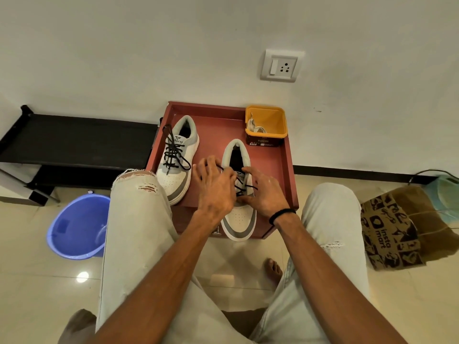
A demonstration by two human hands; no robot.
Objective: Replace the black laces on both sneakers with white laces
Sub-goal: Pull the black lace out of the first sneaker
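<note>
Looking down from the head view, both hands are on the near sneaker (pixel 239 192), which sits on the red tabletop (pixel 278 165) with its toe hanging past the front edge. Its black lace (pixel 244 186) is still partly threaded, so I'd say unlacing has only just begun.

What could go wrong: that overhanging toe worries me. A hard tug on the lace could drag the sneaker off the edge, since nothing seems to pin it down. Pulling one side only could also jam the lace in an eyelet.

The left hand (pixel 216 187) has its fingers (pixel 207 163) curled over the tongue area, apparently pinching a black loop, though the pinch itself is hidden under the knuckles. The right hand (pixel 264 192) has its fingers (pixel 248 171) spread and fairly relaxed, resting along the sneaker's side with a lace strand running beneath them; I can't tell if it grips that strand.

Just left of the left fingers stands the second sneaker (pixel 177 157), fully laced in black (pixel 173 150). Beyond the right fingers, at the far corner, a yellow tub (pixel 269 120) holds the white laces (pixel 258 129). A blue bucket (pixel 77 227) sits on the floor, well left of both hands.
</note>
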